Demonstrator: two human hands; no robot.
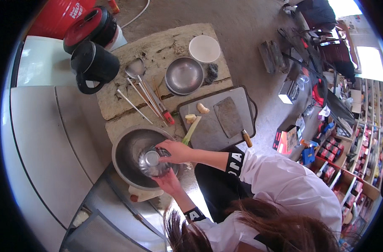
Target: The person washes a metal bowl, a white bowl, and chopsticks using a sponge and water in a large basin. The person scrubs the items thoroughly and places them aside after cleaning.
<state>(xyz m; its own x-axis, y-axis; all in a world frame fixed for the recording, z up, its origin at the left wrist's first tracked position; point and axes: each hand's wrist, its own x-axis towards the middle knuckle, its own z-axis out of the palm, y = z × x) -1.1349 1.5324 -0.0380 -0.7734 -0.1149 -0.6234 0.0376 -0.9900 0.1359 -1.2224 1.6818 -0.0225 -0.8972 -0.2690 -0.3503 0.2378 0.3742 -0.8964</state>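
Metal bowl (150, 164) sits between curled right hand (175, 152) and left hand (169, 182).

At ten o'clock we see white lettering (77, 10) in stacked lines, running aslant up the side of a red drum (53, 19). We find bold white capitals on both black cuffs: the right cuff (234, 164), toward four o'clock, shows a few big letters; the left cuff (194, 215), at six, shows fewer. Any print on the red boxes (332, 149) at three o'clock is too small for us to read.
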